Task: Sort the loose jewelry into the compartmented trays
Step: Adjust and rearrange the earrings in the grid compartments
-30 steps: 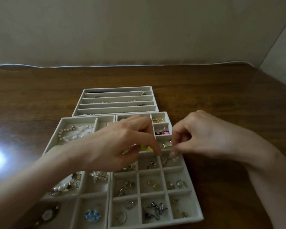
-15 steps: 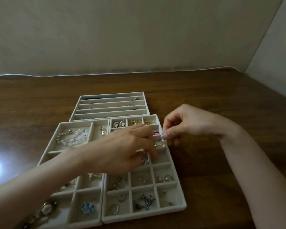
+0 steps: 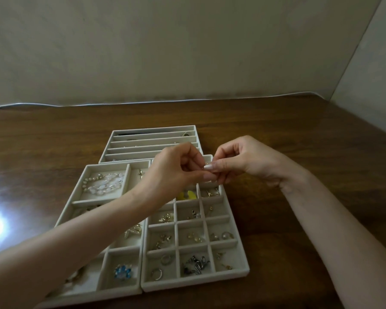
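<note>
Bare at the left hand (image 3: pixel 172 172) and the right hand (image 3: pixel 245 161) alike, and bare along both forearms (image 3: pixel 321 219) as far as the edge of view. Slim in fingers (image 3: pixel 220 168) and wrists. Long nails (image 3: pixel 208 167) on the right hand's fingers, pale, glossy and rounded at the tips.

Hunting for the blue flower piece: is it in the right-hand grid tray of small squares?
No, the blue flower piece lies in a near compartment of the left tray, beside the grid tray.

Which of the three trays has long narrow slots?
The farthest tray, at the back; the left tray and right tray in front hold boxy compartments.
</note>
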Available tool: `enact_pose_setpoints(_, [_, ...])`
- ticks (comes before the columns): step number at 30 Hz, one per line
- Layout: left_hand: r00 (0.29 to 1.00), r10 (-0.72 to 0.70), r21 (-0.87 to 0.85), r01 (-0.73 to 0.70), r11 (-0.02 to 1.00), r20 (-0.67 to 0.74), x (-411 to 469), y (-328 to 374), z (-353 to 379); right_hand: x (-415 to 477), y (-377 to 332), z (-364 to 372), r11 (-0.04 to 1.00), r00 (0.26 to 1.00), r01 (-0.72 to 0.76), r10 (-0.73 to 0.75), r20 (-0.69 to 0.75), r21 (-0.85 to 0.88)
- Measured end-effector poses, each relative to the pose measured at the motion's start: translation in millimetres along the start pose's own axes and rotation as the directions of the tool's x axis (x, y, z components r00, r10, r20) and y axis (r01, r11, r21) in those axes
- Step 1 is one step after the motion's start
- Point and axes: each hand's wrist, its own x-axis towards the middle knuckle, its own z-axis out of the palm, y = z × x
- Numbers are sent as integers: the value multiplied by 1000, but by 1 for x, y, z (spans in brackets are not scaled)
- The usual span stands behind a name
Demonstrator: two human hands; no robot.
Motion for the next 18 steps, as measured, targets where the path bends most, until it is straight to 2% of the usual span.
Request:
enact_pose_setpoints(5, [996,92,77,-90,993,-20,0,1,-3,2,1,-1,996,998,-54,55,-17,66])
enact_pose_setpoints(9, [1000,-1,-98,-3,995,-31,3,2,-7,-1,0,-6,992,1000,11,-11,1,124])
enact_pose_setpoints(13, [992,-123,-294,124,948,23,3,5,-14,-3,-2,-2,991,991,135,-135,-10,20])
enact_pose_setpoints(18, [983,-169,-356,182,917,67,0,5,-14,1,1,6,977,973,211,-213,-93,-33])
